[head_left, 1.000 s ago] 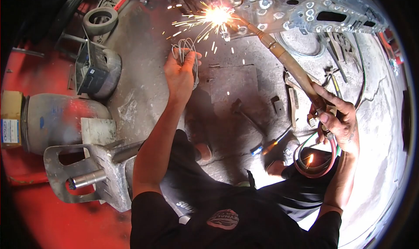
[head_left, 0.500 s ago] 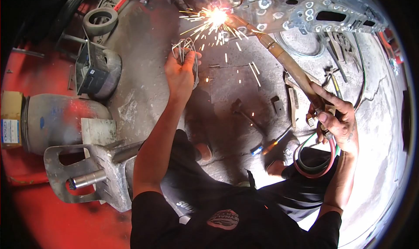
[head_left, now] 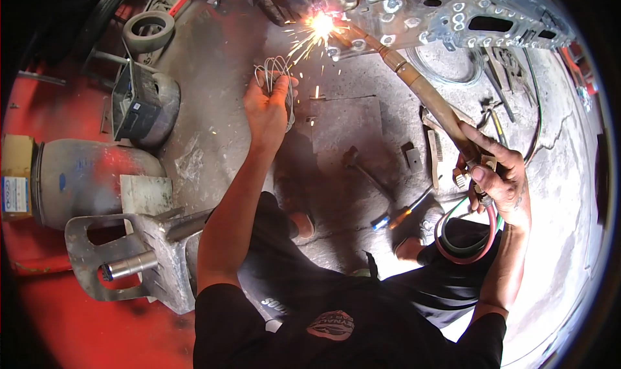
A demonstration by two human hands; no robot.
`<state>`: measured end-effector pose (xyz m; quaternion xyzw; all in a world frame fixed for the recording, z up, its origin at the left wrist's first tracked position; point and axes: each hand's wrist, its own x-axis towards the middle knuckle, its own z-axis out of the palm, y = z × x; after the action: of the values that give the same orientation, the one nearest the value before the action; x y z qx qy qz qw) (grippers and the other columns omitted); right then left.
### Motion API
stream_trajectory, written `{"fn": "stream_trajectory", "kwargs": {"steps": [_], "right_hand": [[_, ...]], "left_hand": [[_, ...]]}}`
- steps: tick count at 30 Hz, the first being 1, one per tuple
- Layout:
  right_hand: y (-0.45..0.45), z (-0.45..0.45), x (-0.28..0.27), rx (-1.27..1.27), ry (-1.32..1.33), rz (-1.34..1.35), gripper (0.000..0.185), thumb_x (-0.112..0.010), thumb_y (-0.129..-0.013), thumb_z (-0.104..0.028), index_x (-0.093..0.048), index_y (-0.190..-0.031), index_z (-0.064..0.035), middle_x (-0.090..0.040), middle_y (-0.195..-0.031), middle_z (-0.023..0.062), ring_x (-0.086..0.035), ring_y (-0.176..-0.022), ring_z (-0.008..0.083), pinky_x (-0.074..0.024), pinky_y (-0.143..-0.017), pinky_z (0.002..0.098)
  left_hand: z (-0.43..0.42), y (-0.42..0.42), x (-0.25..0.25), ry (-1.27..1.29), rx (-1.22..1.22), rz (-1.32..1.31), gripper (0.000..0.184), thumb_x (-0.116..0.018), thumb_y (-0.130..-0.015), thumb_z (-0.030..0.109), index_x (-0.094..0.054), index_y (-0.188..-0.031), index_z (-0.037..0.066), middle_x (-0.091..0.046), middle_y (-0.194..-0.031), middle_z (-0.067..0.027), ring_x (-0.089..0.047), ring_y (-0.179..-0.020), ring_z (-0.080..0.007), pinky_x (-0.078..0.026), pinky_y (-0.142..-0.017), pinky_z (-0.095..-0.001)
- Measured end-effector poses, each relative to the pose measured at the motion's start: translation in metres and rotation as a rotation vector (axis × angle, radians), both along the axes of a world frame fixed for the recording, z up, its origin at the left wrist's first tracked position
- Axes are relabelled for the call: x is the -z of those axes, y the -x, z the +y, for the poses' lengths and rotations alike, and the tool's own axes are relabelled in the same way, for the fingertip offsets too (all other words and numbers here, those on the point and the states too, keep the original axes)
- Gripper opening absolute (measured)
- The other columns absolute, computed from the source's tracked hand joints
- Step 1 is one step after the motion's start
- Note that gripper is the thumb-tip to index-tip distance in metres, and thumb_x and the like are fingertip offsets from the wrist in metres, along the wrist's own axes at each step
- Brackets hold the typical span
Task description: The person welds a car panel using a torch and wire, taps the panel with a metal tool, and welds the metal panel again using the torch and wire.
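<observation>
My right hand [head_left: 501, 175] grips a long brass-coloured welding torch [head_left: 430, 97] near its valves. Red and green hoses [head_left: 462, 256] loop below that hand. At the far end of the torch, its tip meets a metal car panel [head_left: 446, 23], where a bright glow hides the exact contact and sparks [head_left: 307, 42] fly down and left. In my left hand [head_left: 267, 107] is a loose coil of thin wire [head_left: 277, 71], with the fingers closed round it. One end of the wire reaches up toward the glow.
A hammer [head_left: 369, 172], a screwdriver [head_left: 411, 208] and a wire brush [head_left: 435, 152] lie on the concrete floor. Coiled wire [head_left: 446, 78] sits under the panel. At left are a grey stool [head_left: 174, 265], a drum [head_left: 90, 175] and a tyre [head_left: 149, 29].
The spray of sparks has become smaller and narrower. Both hands, the torch and the coil of wire stay in nearly the same place.
</observation>
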<state>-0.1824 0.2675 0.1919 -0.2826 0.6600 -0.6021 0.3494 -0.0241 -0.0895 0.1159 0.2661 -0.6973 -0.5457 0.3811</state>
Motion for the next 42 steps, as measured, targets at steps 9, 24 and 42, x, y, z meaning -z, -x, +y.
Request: {"fn": "stream_trajectory", "kwargs": {"steps": [9,24,42], "right_hand": [[-0.0016,-0.0012,-0.0023,0.009,-0.009,-0.017,0.058,-0.070,-0.084,-0.012,-0.057,-0.138,0.0030,-0.068,-0.084,0.0133,-0.060,-0.049,0.0119,-0.0473,-0.040,0.0229],[-0.0020,-0.0015,-0.0005,0.008,-0.007,0.002,0.057,-0.070,-0.084,-0.011,-0.058,-0.138,0.0017,-0.069,-0.084,0.0132,-0.059,-0.049,0.0113,-0.0471,-0.041,0.0232],[-0.0011,0.0000,0.0054,0.018,0.013,-0.008,0.059,-0.072,-0.083,-0.013,-0.057,-0.138,0.0036,-0.070,-0.082,0.0134,-0.060,-0.048,0.0114,-0.0467,-0.040,0.0226]], "left_hand": [[-0.0011,0.0012,0.0024,-0.019,-0.005,-0.012,0.004,-0.058,-0.101,0.007,-0.059,-0.102,0.003,-0.072,-0.093,-0.0101,-0.066,-0.077,-0.0155,-0.053,-0.075,-0.0286],[-0.0016,0.0023,0.0038,0.005,-0.007,0.015,0.004,-0.059,-0.100,0.006,-0.060,-0.102,0.002,-0.072,-0.092,-0.0100,-0.067,-0.076,-0.0148,-0.054,-0.073,-0.0280],[-0.0024,0.0033,0.0062,-0.002,-0.012,0.013,0.005,-0.058,-0.100,0.008,-0.061,-0.100,0.003,-0.072,-0.092,-0.0088,-0.066,-0.076,-0.0142,-0.052,-0.072,-0.0280]]}}
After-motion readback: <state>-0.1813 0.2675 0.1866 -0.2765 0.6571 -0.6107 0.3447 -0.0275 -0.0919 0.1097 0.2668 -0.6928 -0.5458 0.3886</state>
